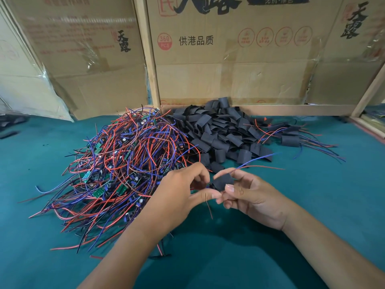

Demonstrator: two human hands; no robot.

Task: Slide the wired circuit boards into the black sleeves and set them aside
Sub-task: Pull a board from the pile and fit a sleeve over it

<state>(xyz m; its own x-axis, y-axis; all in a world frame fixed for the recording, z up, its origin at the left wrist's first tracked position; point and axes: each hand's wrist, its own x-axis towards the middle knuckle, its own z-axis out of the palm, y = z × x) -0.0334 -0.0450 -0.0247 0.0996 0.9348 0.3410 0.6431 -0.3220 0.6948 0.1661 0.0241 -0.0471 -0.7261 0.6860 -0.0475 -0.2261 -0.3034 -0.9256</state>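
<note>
Between my two hands is a black sleeve, held above the green table. My right hand pinches the sleeve with thumb and fingers. Blue and red wires stick out of its far end toward the right. My left hand pinches at the sleeve's near end, where a thin red wire hangs down; the board inside is hidden. A large tangle of wired circuit boards lies to the left. Behind my hands is a heap of empty black sleeves.
Several sleeved boards with wires lie at the right, behind the hands. Cardboard boxes and wooden strips wall off the back of the green table. A wooden frame edge runs along the far right.
</note>
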